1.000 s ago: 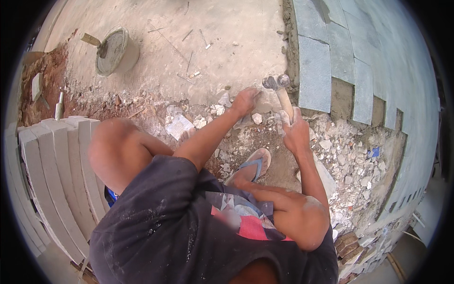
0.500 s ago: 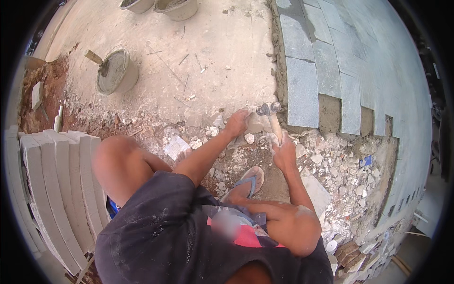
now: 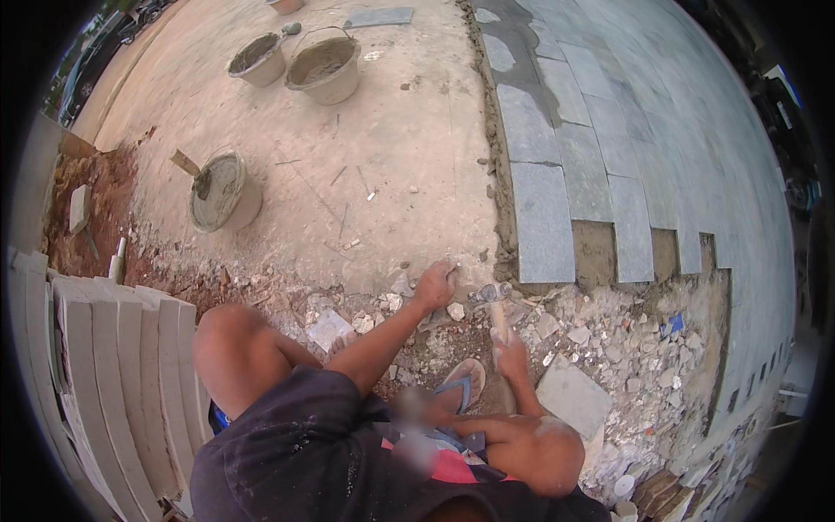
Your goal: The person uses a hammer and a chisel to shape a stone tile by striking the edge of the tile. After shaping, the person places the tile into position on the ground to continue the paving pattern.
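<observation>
My right hand (image 3: 511,355) is wrapped round the wooden handle of a hammer (image 3: 499,320). Its metal head (image 3: 490,294) is low over the broken ground, just off the near left corner of the laid grey slabs (image 3: 544,228). To the left, my left hand (image 3: 437,285) is closed at the edge of the pale concrete floor (image 3: 409,222). What its fingers hold, if anything, is too small to make out. Between the hands a whitish stone chunk (image 3: 456,311) lies among rubble. A sandalled foot (image 3: 461,385) is planted below the hammer.
Mortar-filled buckets (image 3: 248,204) (image 3: 335,83) stand on the floor ahead, one with a wooden-handled tool. Stacked pale slabs (image 3: 130,383) stand at my left. A loose square tile (image 3: 574,391) lies on rubble at right. Mortar gaps (image 3: 594,252) notch the slabs' near edge.
The view has tilted up, showing more of the floor ahead. The hammer has come down and nearer to me, from beside the slab edge to below its corner. My left hand stays in place.
</observation>
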